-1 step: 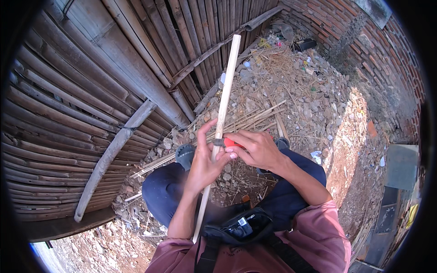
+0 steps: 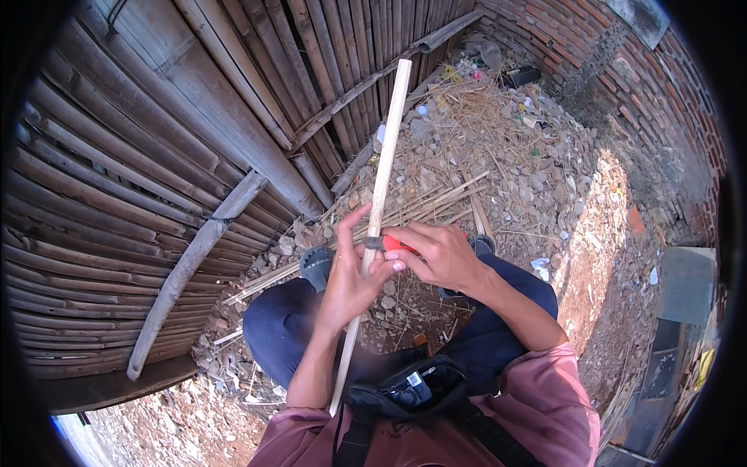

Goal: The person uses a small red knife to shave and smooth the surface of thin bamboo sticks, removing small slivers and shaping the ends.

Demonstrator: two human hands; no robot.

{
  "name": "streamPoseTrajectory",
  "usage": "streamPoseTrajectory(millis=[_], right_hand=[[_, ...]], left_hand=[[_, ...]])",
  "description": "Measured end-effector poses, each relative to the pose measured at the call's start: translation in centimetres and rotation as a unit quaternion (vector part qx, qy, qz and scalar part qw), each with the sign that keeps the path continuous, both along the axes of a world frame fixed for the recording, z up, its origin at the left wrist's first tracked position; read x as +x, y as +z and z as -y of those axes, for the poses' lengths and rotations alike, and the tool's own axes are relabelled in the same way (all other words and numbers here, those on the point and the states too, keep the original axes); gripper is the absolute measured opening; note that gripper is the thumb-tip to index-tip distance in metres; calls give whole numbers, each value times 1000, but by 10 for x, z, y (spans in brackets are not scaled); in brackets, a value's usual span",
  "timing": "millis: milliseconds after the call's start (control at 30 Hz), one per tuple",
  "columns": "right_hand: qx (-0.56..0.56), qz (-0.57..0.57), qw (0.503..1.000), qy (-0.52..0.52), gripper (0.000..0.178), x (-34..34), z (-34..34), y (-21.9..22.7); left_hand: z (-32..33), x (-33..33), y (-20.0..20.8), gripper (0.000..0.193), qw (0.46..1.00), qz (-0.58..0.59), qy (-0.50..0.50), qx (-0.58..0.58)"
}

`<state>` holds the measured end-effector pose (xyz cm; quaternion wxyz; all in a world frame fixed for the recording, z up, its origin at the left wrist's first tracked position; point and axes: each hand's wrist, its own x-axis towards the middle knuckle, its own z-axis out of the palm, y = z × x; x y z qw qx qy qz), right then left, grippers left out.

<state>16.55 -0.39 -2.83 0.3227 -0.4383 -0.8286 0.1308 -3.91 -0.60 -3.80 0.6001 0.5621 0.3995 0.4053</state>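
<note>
Nothing moved: mid-frame, your left hand point(image 2: 348, 288) half-curls round a slim pale wooden stick point(image 2: 391, 140), right hand point(image 2: 443, 258) gripping a red-handled tool point(image 2: 398, 246).

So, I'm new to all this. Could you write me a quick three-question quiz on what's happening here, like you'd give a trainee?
1. Which hand holds the red-handled tool?
2. True or false: the bamboo wall is on the picture's left and the brick wall at its upper right.
3. Fill in: the left hand holds a long, pale ____.

Key
1. The right hand.
2. True.
3. Strip.
</note>
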Motion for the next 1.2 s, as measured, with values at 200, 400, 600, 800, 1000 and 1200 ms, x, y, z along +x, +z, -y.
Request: streamPoseTrajectory(millis=[200,400,600,800,1000,1200], right_hand=[[-13,0,1000,-23,36,4,0,-4],[-18,-7,1000,-16,35,2,1,-4],[-20,-15,1000,-8,35,3,0,-3],[-14,-29,999,-15,34,2,0,-3],[-35,-29,999,-24,31,-2,2,4],[-45,-31,998,-34,25,-2,2,1]], left_hand=[[0,6,-7,91,1000,23,14,7],[-1,7,-5,88,998,68,15,-7],[-1,7,-5,88,997,69,21,-10],[0,8,-2,75,998,39,39,-12],[-3,6,-12,50,999,13,25,-27],[-2,4,-11,39,998,2,15,-59]])
